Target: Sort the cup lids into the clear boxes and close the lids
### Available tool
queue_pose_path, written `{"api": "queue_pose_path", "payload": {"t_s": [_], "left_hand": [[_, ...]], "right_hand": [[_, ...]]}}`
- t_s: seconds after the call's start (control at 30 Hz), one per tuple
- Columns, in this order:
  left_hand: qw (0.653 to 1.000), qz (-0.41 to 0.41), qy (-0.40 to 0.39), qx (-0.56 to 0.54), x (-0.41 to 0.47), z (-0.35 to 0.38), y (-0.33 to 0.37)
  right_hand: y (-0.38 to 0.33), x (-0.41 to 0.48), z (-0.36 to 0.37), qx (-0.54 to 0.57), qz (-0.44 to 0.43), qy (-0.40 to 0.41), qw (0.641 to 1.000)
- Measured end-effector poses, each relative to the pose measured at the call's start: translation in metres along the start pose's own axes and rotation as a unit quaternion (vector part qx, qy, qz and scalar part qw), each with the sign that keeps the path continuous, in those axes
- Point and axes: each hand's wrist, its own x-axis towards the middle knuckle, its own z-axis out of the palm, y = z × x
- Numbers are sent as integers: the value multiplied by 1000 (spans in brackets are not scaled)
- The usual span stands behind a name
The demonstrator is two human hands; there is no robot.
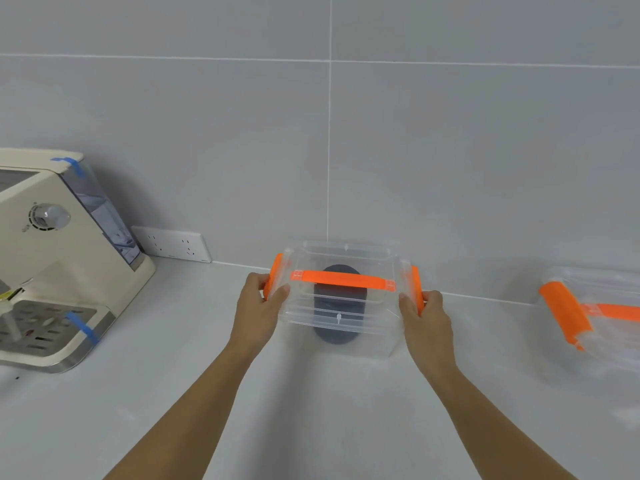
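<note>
A clear box (341, 327) with an orange carry handle (343, 280) and orange side latches stands on the pale counter near the wall, its lid on top. Dark grey cup lids (337, 332) show through its walls as a stack. My left hand (259, 306) grips the box's left side, fingers over the left orange latch (275, 273). My right hand (424, 313) grips the right side at the right orange latch (417, 289). A second clear box (602, 323) with orange latch and handle sits at the right edge, partly cut off.
A cream coffee machine (59, 268) with blue tape strips stands at the left, its drip tray towards me. A white wall socket (173, 244) sits behind it on the grey tiled wall. The pale counter (329, 410) stretches in front of the boxes.
</note>
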Motion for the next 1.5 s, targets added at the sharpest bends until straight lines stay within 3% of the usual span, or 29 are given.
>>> {"api": "queue_pose_path", "payload": {"t_s": [0.43,0.8,1.2,1.5], "left_hand": [[980,49,37,187,1,9,3],[983,46,43,171,-2,7,3],[939,46,-7,340,-8,-6,24],[929,180,49,321,-35,-13,112]], "right_hand": [[-1,7,-2,-175,-84,-14,981],[3,10,-4,-179,-72,-17,981],[-3,-1,-28,-211,-55,-50,975],[-14,-20,-98,-144,-70,-1,987]]}}
